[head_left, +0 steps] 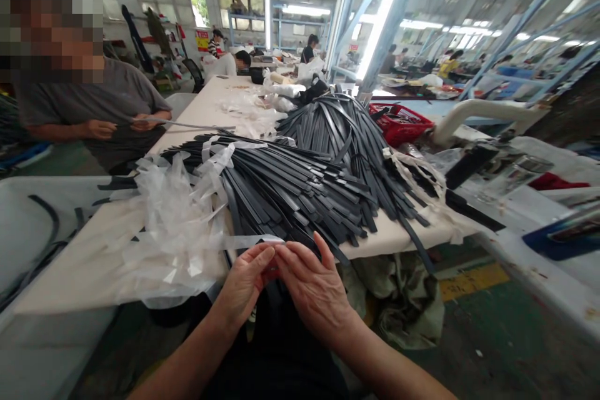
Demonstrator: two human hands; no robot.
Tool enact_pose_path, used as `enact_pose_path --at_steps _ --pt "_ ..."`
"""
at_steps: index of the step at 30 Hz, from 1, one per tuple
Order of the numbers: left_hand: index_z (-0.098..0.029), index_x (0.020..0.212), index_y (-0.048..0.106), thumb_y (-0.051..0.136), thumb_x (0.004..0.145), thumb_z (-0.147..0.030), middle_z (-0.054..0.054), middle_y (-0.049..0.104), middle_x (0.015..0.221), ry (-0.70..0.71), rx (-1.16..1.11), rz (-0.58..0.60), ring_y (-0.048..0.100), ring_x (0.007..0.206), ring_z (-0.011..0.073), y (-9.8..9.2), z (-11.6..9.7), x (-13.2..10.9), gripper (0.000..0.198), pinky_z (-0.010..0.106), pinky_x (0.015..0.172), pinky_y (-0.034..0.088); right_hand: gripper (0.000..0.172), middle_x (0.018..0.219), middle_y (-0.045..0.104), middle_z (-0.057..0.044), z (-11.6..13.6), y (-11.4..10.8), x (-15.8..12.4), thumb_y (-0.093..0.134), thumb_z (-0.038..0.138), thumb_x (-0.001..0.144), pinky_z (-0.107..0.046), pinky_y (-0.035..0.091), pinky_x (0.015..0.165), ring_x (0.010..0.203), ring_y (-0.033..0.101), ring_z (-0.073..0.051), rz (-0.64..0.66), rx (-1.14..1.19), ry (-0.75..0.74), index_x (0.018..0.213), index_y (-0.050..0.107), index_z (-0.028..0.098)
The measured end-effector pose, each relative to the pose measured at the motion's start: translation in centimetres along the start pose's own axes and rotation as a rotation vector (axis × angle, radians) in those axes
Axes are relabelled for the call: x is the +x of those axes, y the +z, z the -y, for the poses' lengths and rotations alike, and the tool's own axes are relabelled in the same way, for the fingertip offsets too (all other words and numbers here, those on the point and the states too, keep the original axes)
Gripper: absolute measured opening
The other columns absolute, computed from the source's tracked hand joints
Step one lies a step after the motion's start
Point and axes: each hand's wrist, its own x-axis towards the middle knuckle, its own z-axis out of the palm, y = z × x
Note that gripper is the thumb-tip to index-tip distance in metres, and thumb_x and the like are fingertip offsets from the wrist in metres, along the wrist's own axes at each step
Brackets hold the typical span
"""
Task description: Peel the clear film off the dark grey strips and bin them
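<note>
At the table's front edge my left hand (244, 287) and my right hand (316, 290) meet, fingertips together. A translucent whitish strip (253, 240) runs from the left into the pinch of my left hand. The fingers of my right hand are bent over the same end, with the thumb side raised; their tips are partly hidden. Just beyond lies a fanned pile of flat black strips (281, 187). Left of it is a loose heap of translucent film strips (173, 231). A second bundle of black strips (328, 125) lies behind.
A co-worker (94, 100) at the left holds a thin grey strip (187, 124) in both hands. A red basket (403, 122) stands at the right, near a machine with a pale curved arm (482, 114). A white bin (28, 200) is at left; greenish cloth (407, 306) hangs below the table (84, 269).
</note>
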Motion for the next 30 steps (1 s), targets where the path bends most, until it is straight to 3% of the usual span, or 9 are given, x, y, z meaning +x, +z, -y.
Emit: enact_pose_path --at_steps 3,5,7,10,13,16,20,26,30 --pt "-0.014 0.076 0.075 0.094 0.058 -0.030 0.002 0.073 0.076 0.020 -0.037 -0.067 0.065 0.067 0.0115 0.1 0.0 0.0 0.031 0.020 0.065 0.055 0.028 0.127 0.070 -0.002 -0.1 -0.2 -0.7 0.053 0.017 0.099 -0.046 0.017 0.124 0.124 0.056 -0.021 -0.024 0.208 0.106 0.123 0.064 0.024" --pt "-0.014 0.076 0.074 0.094 0.058 -0.031 0.002 0.073 0.077 0.038 -0.037 -0.097 0.066 0.068 0.0124 0.1 -0.2 0.0 0.031 0.022 0.066 0.056 0.029 0.125 0.070 -0.005 -0.3 -0.4 -1.2 0.056 0.018 0.096 -0.044 0.040 0.111 0.116 0.061 -0.021 -0.076 0.421 0.307 0.123 0.063 0.025" --pt "-0.014 0.075 0.072 0.091 0.062 -0.033 0.002 0.072 0.076 0.038 -0.013 -0.085 0.065 0.068 0.0133 0.1 -0.3 -0.2 0.030 0.024 0.067 0.057 0.032 0.116 0.071 -0.008 -0.7 -0.4 -1.5 0.057 0.022 0.095 -0.037 0.054 0.091 0.101 0.067 -0.020 -0.109 0.688 0.550 0.126 0.060 0.023" --pt "-0.014 0.070 0.070 0.089 0.066 -0.035 0.001 0.067 0.066 0.010 0.046 -0.019 0.060 0.061 0.0113 0.0 0.0 -0.7 0.028 0.023 0.064 0.054 0.036 0.105 0.073 -0.006 -1.2 0.3 -1.2 0.057 0.031 0.094 -0.033 0.055 0.081 0.090 0.069 -0.018 -0.023 1.069 0.797 0.129 0.058 0.021" --pt "-0.015 0.083 0.075 0.089 0.065 -0.037 0.002 0.069 0.071 -0.051 0.137 0.000 0.061 0.063 0.0117 -0.1 1.0 -1.7 0.032 0.022 0.064 0.052 0.040 0.099 0.073 -0.004 -1.1 1.7 -0.5 0.065 0.031 0.085 -0.031 0.054 0.078 0.086 0.069 -0.018 0.073 1.351 0.915 0.124 0.060 0.021" --pt "-0.017 0.098 0.077 0.090 0.063 -0.038 0.002 0.072 0.077 -0.092 0.248 0.009 0.062 0.067 0.0131 -0.5 2.3 -2.6 0.042 0.023 0.067 0.051 0.041 0.084 0.070 0.003 -0.6 2.8 0.0 0.069 0.023 0.076 -0.028 0.053 0.071 0.073 0.065 -0.014 0.043 1.425 0.927 0.116 0.065 0.023" --pt "-0.015 0.077 0.077 0.089 0.063 -0.041 0.001 0.068 0.064 -0.111 0.384 0.039 0.056 0.059 0.0113 -1.4 3.1 -3.4 0.032 0.021 0.061 0.046 0.035 0.082 0.070 0.004 0.2 3.0 0.3 0.064 0.015 0.078 -0.027 0.052 0.070 0.072 0.063 -0.013 0.008 1.181 0.771 0.110 0.070 0.026" --pt "-0.013 0.077 0.080 0.088 0.065 -0.044 0.008 0.075 0.074 -0.143 0.358 0.010 0.065 0.068 0.0168 -2.1 1.1 -3.5 0.034 0.025 0.067 0.054 0.021 0.089 0.074 -0.001 0.1 -0.2 -1.9 0.059 0.019 0.090 -0.027 0.054 0.076 0.080 0.068 -0.014 -0.077 1.156 0.640 0.108 0.070 0.023" --pt "-0.012 0.070 0.079 0.096 0.051 -0.036 0.009 0.075 0.072 -0.102 0.165 -0.109 0.067 0.066 0.0170 -2.3 -1.0 -3.1 0.035 0.025 0.063 0.058 0.017 0.080 0.074 -0.001 0.1 -0.9 -7.1 0.058 0.022 0.091 -0.028 0.051 0.074 0.075 0.067 -0.015 0.373 1.179 0.705 0.087 0.074 0.019"
